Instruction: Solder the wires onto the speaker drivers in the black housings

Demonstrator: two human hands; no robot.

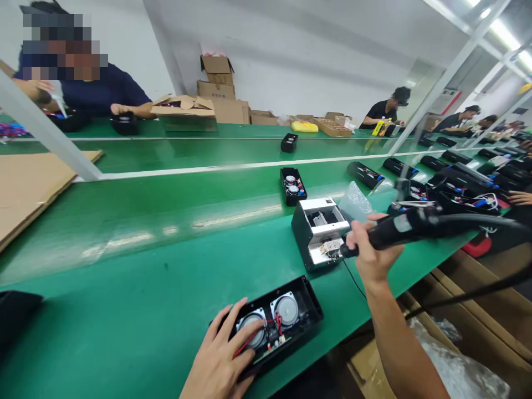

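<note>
My left hand [222,357] lies with fingers spread over the near end of an open black speaker housing [301,307] on the green belt. Two round drivers and red wires show inside the housing. My right hand [371,244] is closed round a black electric screwdriver [409,224] with a thick cable running off right. The tool's tip rests at a small metal feeder on a black and white box [318,230].
Another open speaker housing [293,185] and a small black part [288,142] lie farther up the green belt [124,288]. Many black housings [457,185] crowd the right. Cardboard boxes [218,88] stand at the back. A seated person [83,83] works at far left, others at far right.
</note>
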